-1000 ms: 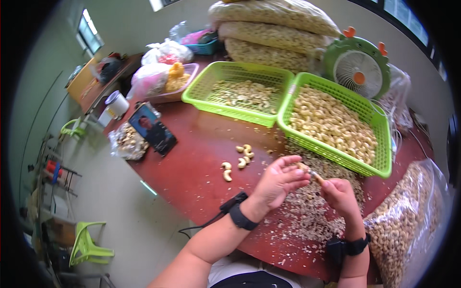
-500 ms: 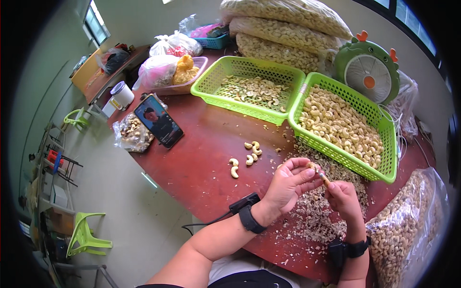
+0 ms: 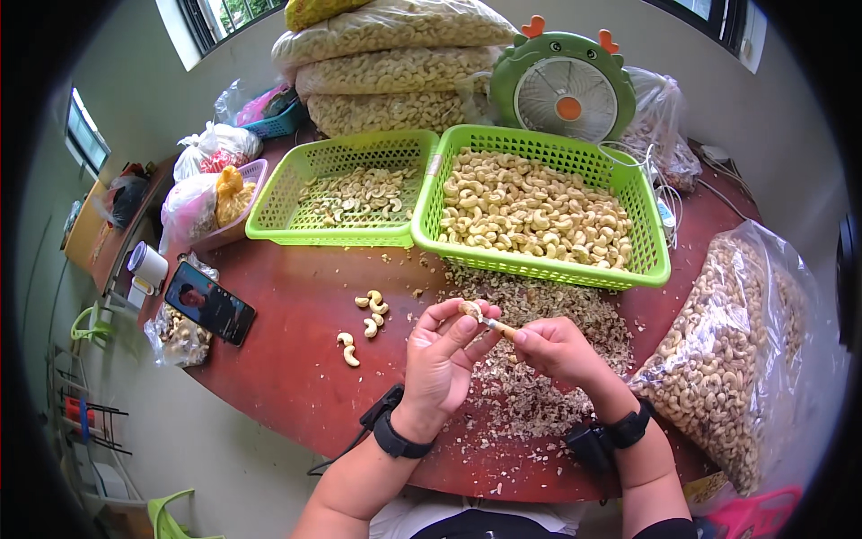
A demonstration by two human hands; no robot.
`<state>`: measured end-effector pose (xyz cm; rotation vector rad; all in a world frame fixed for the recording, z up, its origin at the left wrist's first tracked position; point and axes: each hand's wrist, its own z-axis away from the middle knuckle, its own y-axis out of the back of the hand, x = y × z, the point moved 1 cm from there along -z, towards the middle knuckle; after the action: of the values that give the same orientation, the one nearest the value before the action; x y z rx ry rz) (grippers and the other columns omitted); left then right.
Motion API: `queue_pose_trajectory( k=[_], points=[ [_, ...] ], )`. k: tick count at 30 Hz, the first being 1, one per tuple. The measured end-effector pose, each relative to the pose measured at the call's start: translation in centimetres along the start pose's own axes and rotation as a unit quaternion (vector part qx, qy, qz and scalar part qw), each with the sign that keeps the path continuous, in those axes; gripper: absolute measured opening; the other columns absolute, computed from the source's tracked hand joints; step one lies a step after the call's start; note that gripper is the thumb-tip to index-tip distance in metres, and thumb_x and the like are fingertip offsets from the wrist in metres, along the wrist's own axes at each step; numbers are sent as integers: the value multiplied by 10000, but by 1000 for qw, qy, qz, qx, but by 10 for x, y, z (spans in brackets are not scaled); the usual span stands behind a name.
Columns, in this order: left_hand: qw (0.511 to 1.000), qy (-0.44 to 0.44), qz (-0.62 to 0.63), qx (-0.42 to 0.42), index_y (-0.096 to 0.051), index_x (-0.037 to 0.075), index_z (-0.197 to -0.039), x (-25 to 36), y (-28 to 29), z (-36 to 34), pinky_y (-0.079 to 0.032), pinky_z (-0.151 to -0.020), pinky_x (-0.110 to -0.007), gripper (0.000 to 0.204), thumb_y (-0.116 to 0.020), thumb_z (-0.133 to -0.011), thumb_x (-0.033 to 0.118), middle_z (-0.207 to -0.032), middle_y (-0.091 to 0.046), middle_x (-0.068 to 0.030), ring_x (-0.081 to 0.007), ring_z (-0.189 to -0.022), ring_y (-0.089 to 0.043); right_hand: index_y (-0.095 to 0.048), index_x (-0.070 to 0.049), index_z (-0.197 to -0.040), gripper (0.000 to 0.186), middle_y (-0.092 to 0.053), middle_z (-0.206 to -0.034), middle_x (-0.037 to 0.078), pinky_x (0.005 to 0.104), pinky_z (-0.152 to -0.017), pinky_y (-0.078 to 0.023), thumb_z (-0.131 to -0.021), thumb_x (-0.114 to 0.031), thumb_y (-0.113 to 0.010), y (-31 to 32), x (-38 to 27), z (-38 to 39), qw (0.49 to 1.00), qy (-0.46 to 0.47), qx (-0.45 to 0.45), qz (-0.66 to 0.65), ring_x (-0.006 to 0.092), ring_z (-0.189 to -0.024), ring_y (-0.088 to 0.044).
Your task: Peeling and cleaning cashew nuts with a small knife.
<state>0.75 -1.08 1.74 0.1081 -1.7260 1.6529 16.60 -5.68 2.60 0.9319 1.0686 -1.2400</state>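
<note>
The left hand (image 3: 437, 368), palm turned up, pinches a cashew (image 3: 470, 309) between thumb and fingertips, so the nut sits at the upper end of that hand, above the table; just to its right, the metal tip of a small tool (image 3: 501, 329) points at it, too fine to tell whether it touches, and the right hand (image 3: 561, 349) is closed around the tool's handle. On the reddish-brown table (image 3: 278, 359), from the left, a phone (image 3: 209, 304) leans by a clear bag of nuts (image 3: 177, 341), then a purple tub (image 3: 235, 229) holds bags, and a few loose kernels (image 3: 371, 328) lie left of the left hand. Behind them stands a green basket (image 3: 328, 237) with a thin layer of nuts, touching a fuller green basket (image 3: 539, 267) on its right. Brown scraps (image 3: 539, 395) spread beneath the hands, and a big plastic sack (image 3: 718, 341) of nuts slumps at the right. Around the room, a green stool (image 3: 92, 325) stands at far left, stacked sacks (image 3: 395, 72) rise behind the baskets, and a green fan (image 3: 525, 94) stands right of them.
</note>
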Motion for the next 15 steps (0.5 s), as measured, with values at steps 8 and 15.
queue_pose_trajectory(
  k=[8, 15],
  points=[
    [1000, 17, 0, 7, -506, 47, -968, 2, 3, 1, -511, -773, -376, 191, -557, -789, 5, -962, -581, -136, -261, -929, -567, -534, -66, -604, 338, -412, -494, -63, 188, -380, -237, -854, -293, -508, -3, 1, -2, 1000, 1, -6, 1, 15, -425, -322],
    [1000, -17, 3, 22, -516, 36, -957, 1, -2, 4, -520, -760, -367, 181, -536, -788, -24, -928, -573, -129, -256, -913, -569, -505, -37, -550, 363, -420, -485, -46, 217, -392, -278, -828, -269, -521, -5, -2, -3, 992, 38, 52, 112, 27, -441, -346]
  ],
)
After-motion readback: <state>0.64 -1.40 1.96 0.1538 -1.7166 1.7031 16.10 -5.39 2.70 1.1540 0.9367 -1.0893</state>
